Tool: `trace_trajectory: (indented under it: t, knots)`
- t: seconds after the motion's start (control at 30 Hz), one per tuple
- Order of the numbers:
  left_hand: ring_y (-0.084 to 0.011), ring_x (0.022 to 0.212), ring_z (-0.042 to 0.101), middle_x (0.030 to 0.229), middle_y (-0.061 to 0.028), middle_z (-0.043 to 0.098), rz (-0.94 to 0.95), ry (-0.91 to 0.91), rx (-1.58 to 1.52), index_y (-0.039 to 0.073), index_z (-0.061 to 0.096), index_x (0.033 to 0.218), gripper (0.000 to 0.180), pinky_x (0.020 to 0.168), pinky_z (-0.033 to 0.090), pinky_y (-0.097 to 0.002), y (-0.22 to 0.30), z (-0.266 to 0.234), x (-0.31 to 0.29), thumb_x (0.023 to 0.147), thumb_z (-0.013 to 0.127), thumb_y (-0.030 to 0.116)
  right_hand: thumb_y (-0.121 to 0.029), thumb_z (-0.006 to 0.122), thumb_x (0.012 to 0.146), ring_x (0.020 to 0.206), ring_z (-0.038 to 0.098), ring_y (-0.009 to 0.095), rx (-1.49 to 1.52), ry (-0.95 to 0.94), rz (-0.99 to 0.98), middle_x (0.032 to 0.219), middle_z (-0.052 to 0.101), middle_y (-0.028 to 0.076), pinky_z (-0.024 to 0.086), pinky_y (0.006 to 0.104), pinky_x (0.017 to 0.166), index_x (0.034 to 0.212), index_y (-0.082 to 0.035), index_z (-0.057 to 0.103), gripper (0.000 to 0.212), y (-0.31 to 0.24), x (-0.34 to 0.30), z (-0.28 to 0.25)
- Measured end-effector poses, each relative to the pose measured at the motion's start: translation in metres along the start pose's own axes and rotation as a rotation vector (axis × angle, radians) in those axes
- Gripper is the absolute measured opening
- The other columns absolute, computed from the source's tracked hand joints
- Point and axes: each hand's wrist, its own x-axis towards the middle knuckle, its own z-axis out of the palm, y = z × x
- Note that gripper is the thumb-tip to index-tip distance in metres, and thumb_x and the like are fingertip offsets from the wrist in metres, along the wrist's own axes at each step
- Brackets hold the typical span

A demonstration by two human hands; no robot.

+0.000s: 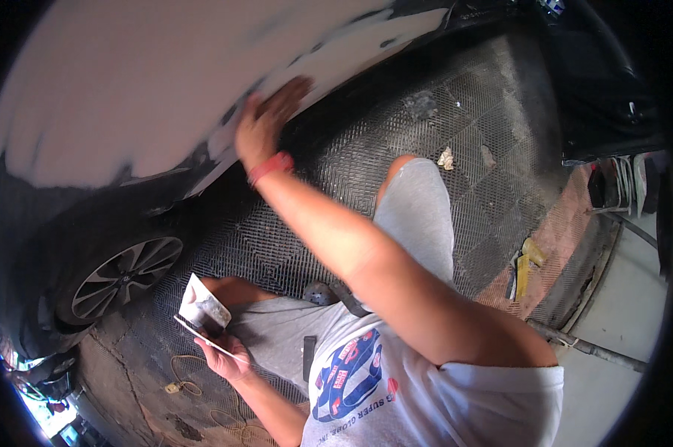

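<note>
My right hand (pixel 268 123), with a red band at the wrist, lies flat against the lower part of a car body panel (pixel 120 74). Its fingers are stretched out and slightly blurred, with nothing visible in them. The panel has a pale, matte coat with dark patches along its lower edge. Low over my lap, my left hand (pixel 228 359) grips a thin white flat piece (pixel 211 340), seen nearly edge-on. Close beside it is a white rectangular plate (pixel 195 296) with a grey smear; whether the two are joined I cannot tell.
A car wheel (pixel 128 276) stands at left. Dark ribbed matting (pixel 336 164) covers the floor, with a crumpled pale scrap (pixel 446 158) on it. A yellowish cup (pixel 533 252) and a yellow strip (pixel 522 276) lie at right. A thin yellow cord (pixel 184 375) lies at lower left.
</note>
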Motion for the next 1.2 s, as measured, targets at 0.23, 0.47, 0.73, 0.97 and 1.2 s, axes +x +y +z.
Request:
trace_trajectory:
  t: [0.23, 0.47, 0.73, 0.97, 1.2]
  knots:
    - [-0.0179, 0.110, 0.072, 0.127, -0.0109, 0.074, 0.094, 0.124, 0.078, 0.001, 0.071, 0.123, 0.032, 0.075, 0.061, -0.0228, 0.000, -0.010, -0.008, 0.110, 0.055, 0.026, -0.071, 0.016, 0.106, 0.162, -0.009, 0.041, 0.019, 0.147, 0.117, 0.173, -0.008, 0.029, 0.001, 0.0549, 0.129, 0.163, 0.009, -0.002, 0.100, 0.072, 0.218, -0.084]
    - [-0.0172, 0.101, 0.073, 0.121, -0.0067, 0.076, 0.012, 0.008, 0.042, 0.002, 0.072, 0.122, 0.030, 0.081, 0.060, -0.0275, 0.005, 0.001, -0.004, 0.110, 0.056, 0.025, -0.060, 0.021, 0.110, 0.161, -0.010, 0.041, -0.004, 0.174, 0.124, 0.172, -0.011, 0.030, 0.001, 0.0596, 0.128, 0.163, 0.008, -0.004, 0.090, 0.067, 0.187, -0.069]
    - [-0.0137, 0.091, 0.071, 0.121, -0.0086, 0.076, -0.002, 0.042, 0.081, 0.000, 0.070, 0.124, 0.032, 0.051, 0.047, -0.0185, -0.004, 0.015, 0.009, 0.110, 0.057, 0.025, -0.057, 0.038, 0.107, 0.159, -0.012, 0.048, -0.026, 0.035, 0.079, 0.170, -0.013, 0.034, 0.002, 0.0614, 0.127, 0.162, 0.011, -0.009, 0.099, 0.007, 0.043, -0.013]
    - [-0.0096, 0.081, 0.063, 0.114, -0.0122, 0.074, -0.001, -0.022, 0.058, 0.001, 0.068, 0.124, 0.030, 0.051, 0.040, -0.0196, -0.059, 0.076, 0.051, 0.111, 0.057, 0.024, -0.057, 0.041, 0.108, 0.160, -0.007, 0.046, 0.197, -0.529, -0.048, 0.171, -0.007, 0.034, 0.004, 0.0604, 0.128, 0.164, 0.007, 0.001, 0.094, 0.006, -0.041, -0.060]
    - [-0.0214, 0.120, 0.067, 0.133, -0.0095, 0.069, -0.349, -0.091, 0.143, 0.004, 0.054, 0.146, 0.045, 0.104, 0.055, -0.0378, -0.156, 0.138, 0.073, 0.109, 0.058, 0.030, -0.035, 0.065, 0.105, 0.128, 0.055, 0.020, 0.951, -0.695, 0.847, 0.136, 0.058, 0.009, 0.042, 0.0386, 0.110, 0.145, -0.012, 0.049, 0.048, 0.006, -0.091, -0.201]
